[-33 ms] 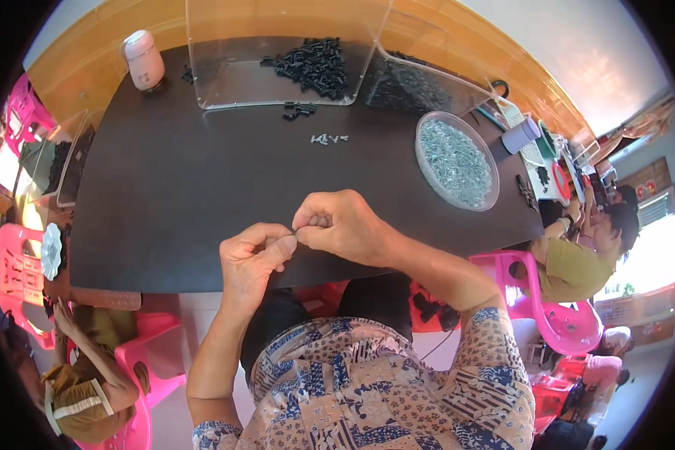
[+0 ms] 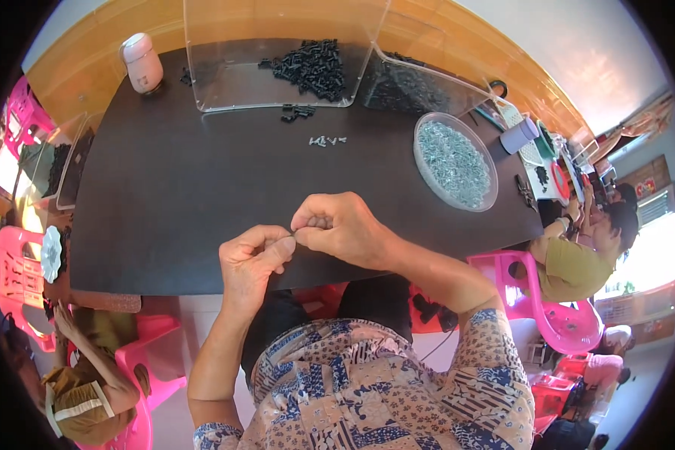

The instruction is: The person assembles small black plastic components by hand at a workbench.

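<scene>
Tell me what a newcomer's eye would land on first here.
Probably the round tub of pale, shiny bits on the right of the dark table, and the heap of black parts by the clear box at the far side. Front and centre, the left hand and right hand meet, fingers pinched; anything between is too small to identify. Bright pink chairs flank the table.

Pale pink lidded flask [image 2: 142, 66] upright at far left of dark tabletop [image 2: 150, 202]; lilac cup [image 2: 518, 136] at right. Pink plastic chair [image 2: 574, 330] lower right, near person in olive top [image 2: 577, 268]. Patterned curtain [image 2: 631, 129] above bright window [image 2: 656, 251], far right.
</scene>
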`<state>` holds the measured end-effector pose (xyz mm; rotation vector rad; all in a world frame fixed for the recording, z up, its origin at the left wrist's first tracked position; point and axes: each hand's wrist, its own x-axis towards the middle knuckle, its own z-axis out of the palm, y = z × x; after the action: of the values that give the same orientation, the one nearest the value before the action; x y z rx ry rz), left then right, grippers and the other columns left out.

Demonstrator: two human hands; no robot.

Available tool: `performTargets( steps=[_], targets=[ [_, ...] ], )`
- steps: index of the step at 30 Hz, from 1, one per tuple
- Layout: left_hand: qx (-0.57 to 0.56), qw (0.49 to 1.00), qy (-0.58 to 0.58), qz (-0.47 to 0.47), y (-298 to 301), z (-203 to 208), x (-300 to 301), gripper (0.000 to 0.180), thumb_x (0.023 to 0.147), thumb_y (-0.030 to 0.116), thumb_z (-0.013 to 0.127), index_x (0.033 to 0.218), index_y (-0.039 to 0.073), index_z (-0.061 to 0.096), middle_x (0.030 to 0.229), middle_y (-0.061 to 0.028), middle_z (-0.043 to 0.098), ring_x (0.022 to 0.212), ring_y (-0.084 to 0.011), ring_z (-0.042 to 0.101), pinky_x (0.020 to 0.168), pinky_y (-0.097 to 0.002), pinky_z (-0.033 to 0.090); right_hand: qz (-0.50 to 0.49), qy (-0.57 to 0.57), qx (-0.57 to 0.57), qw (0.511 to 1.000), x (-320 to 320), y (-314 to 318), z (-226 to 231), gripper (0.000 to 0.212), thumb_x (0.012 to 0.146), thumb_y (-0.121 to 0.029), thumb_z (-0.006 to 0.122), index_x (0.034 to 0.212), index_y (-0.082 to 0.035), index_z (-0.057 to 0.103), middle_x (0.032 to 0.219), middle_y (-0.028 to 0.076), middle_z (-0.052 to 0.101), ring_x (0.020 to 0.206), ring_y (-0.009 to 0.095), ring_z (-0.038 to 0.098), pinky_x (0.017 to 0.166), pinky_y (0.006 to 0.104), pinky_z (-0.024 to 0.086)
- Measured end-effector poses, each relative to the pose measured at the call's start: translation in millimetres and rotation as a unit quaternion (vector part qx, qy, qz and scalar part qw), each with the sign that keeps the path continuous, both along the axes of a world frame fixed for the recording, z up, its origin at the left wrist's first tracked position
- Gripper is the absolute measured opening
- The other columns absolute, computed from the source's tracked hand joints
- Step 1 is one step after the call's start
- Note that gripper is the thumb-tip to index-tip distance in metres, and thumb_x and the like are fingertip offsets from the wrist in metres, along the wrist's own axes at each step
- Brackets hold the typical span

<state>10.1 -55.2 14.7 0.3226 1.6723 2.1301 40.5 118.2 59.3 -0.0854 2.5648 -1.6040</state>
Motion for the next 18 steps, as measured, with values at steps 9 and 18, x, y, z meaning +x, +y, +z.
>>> performTargets(
  steps=[9, 18],
  targets=[
    [0.063, 0.998, -0.004, 0.02, 10, -3, 5, 0.012, 0.079, 0.006, 0.07, 0.088, -0.003, 0.067, 0.073, -0.0033, 0.061, 0.061, -0.0081, 0.052, 0.058, -0.0192, 0.043, -0.112, 0.014, -0.212, 0.971, 14, -6, -12, 0.004, 0.08, -0.002, 0.063, 0.08, 0.002, 0.062, 0.07, -0.001, 0.061, 0.062, 0.003, 0.051, 0.055, 0.0188, 0.042],
    [-0.019, 0.995, 0.099, 0.005, 5, -8, 11, 0.019, 0.076, -0.009, 0.064, 0.094, -0.003, 0.067, 0.079, -0.0036, 0.057, 0.068, -0.0098, 0.053, 0.06, -0.0219, 0.044, -0.082, 0.036, -0.102, 0.991, 19, 1, -23, 0.008, 0.079, -0.004, 0.063, 0.081, 0.003, 0.06, 0.068, 0.002, 0.058, 0.061, 0.005, 0.051, 0.054, 0.0206, 0.043]
  ],
)
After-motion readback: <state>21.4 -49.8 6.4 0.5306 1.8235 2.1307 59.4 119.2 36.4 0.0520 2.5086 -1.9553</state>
